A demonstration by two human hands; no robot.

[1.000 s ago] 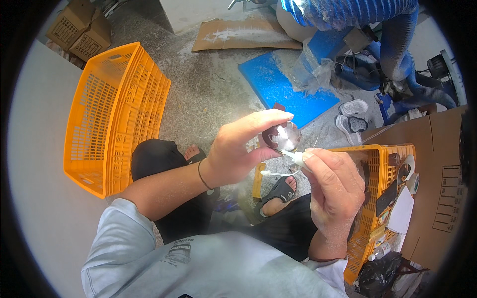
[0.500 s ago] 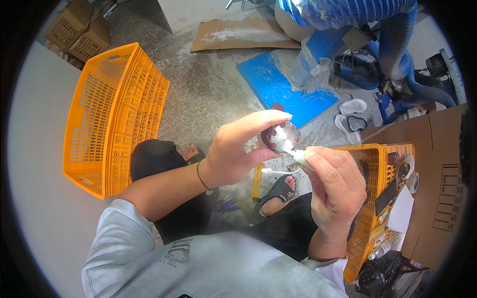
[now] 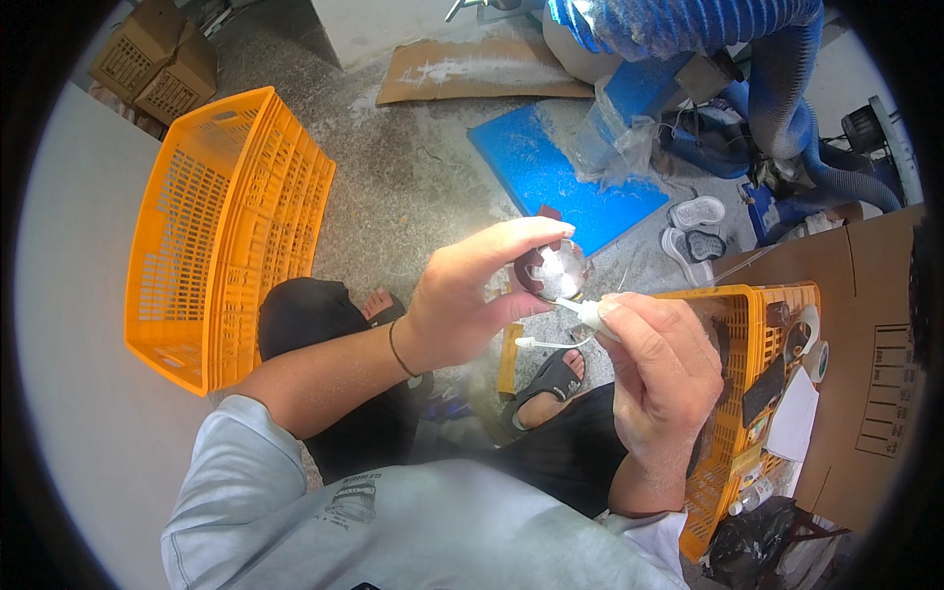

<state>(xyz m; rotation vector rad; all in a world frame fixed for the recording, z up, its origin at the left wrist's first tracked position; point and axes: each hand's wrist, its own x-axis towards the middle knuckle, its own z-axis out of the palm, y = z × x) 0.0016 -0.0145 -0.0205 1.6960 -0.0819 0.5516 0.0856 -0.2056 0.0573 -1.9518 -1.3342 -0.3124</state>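
A small round disc point(image 3: 553, 272), dark brown at its rim with a shiny, pale reflective face, is held upright in the air; a white nozzle point(image 3: 582, 312) of a small squeeze tube points up-left, its tip touching the disc's lower edge

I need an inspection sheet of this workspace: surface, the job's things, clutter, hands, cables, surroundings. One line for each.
Surface: grey concrete floor, dusty; no table.
Job's things: small round shiny part; white nozzle tube, its tip at the part.
Clutter: cardboard sheet, blue board, pair of shoes.
Hands: left hand pinches the part; right hand grips the tube.
Cables: nothing seen; blue hoses at the far right.
Surroundings: empty orange crate to the left, filled orange crate to the right, cardboard box.
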